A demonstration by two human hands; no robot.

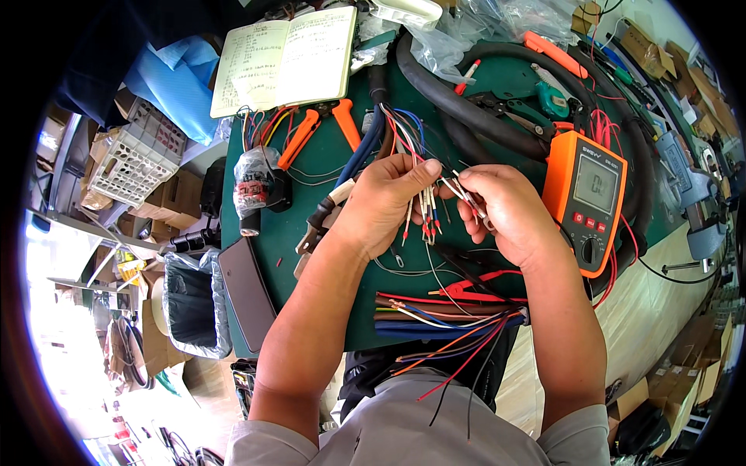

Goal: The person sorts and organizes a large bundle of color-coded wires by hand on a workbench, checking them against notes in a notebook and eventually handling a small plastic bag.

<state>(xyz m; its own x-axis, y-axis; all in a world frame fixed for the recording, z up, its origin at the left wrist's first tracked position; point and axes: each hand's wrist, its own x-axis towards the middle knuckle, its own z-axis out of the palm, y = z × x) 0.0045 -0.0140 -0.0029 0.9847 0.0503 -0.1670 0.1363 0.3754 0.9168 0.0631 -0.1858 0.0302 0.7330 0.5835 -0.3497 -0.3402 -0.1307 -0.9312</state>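
My left hand is closed, thumb against forefinger, on thin wires. Several of these wires, with white sleeves and red tips, hang below its fingers. To its right, my right hand is closed round a few more thin wires, also white-sleeved. The fingertips hide exactly where each wire is gripped. Above my hands, a black-sheathed cable fans out into blue, brown, red and white cores. Nearest my right hand stands an orange multimeter with a grey display. A second bundle of cut wires lies at the table's near edge.
An open notebook lies at the far left by orange-handled pliers. Left of my arm are a plastic-wrapped cylinder and a dark flat case. Thick black cable coils across the green table. A lined bin stands left.
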